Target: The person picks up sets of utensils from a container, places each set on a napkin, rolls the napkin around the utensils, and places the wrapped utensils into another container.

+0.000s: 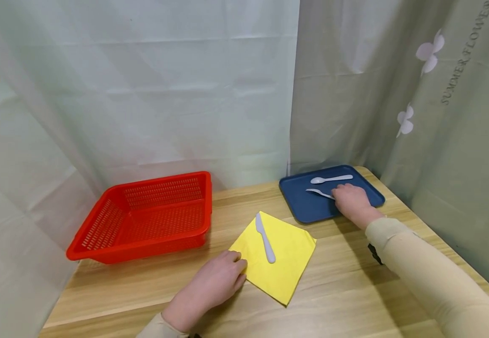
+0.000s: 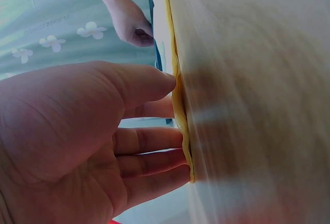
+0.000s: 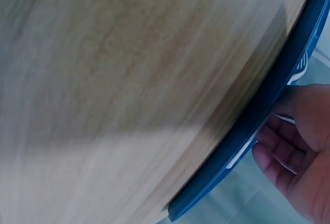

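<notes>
A yellow folded napkin (image 1: 288, 256) lies on the table with a white plastic knife (image 1: 265, 239) on top. My left hand (image 1: 217, 279) is at the napkin's left edge; in the left wrist view its nearly straight fingers (image 2: 152, 141) and thumb touch that edge. On the blue tray (image 1: 308, 209), my right hand (image 1: 352, 202) pinches the handle of a white plastic fork (image 1: 318, 192), whose tines point left. Part of the handle is hidden under the fingers. Behind the fork, a white plastic spoon (image 1: 331, 179) lies on the tray.
A red slotted plastic basket (image 1: 143, 246) stands at the table's left. Pale curtains (image 1: 185, 94) hang behind the wooden table (image 1: 341, 291) and along both sides. The tray sits near the table's back right corner.
</notes>
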Motion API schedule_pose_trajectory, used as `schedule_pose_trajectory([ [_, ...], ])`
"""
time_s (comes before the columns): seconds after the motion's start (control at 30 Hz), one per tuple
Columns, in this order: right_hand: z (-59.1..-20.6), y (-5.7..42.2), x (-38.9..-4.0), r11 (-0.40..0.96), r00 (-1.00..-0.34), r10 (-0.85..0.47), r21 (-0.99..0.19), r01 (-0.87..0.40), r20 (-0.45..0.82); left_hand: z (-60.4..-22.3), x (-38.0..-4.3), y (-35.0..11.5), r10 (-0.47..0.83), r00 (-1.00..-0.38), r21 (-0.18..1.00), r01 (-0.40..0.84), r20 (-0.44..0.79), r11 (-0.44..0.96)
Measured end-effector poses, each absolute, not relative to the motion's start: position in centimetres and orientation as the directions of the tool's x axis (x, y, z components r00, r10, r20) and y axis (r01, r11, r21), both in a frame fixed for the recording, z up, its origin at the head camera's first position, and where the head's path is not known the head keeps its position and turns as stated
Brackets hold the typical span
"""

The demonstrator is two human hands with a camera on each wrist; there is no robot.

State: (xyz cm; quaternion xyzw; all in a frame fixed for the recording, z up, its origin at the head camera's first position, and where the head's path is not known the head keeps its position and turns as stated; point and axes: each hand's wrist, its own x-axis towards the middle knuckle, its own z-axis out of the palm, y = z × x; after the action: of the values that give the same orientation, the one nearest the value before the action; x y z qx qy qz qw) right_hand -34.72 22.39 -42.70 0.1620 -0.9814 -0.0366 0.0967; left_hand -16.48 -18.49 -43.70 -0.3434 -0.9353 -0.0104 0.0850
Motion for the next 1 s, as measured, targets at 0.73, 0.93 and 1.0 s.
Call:
schedule_pose_trajectory([
  [0.73, -43.07, 22.39, -34.61, 0.952, -0.923, -0.304, 0.097, -0.289, 0.235, -43.61, -16.4, -18.43, 0.643, -0.747, -0.04, 0.647, 0.167, 0.762],
  [0.93, -42.77, 22.21, -34.32, 0.954, -0.918, -0.301, 0.075, -0.292, 0.258, -43.54, -16.38, -18.4, 0.636, -0.755, -0.032, 0.64, 0.159, 0.768],
  [1.0, -42.66, 22.12, -34.24, 0.956, -0.923, -0.292, 0.067, -0.284, 0.252, -43.58, -16.38, -18.41, 0.636, -0.755, -0.035, 0.639, 0.159, 0.768],
])
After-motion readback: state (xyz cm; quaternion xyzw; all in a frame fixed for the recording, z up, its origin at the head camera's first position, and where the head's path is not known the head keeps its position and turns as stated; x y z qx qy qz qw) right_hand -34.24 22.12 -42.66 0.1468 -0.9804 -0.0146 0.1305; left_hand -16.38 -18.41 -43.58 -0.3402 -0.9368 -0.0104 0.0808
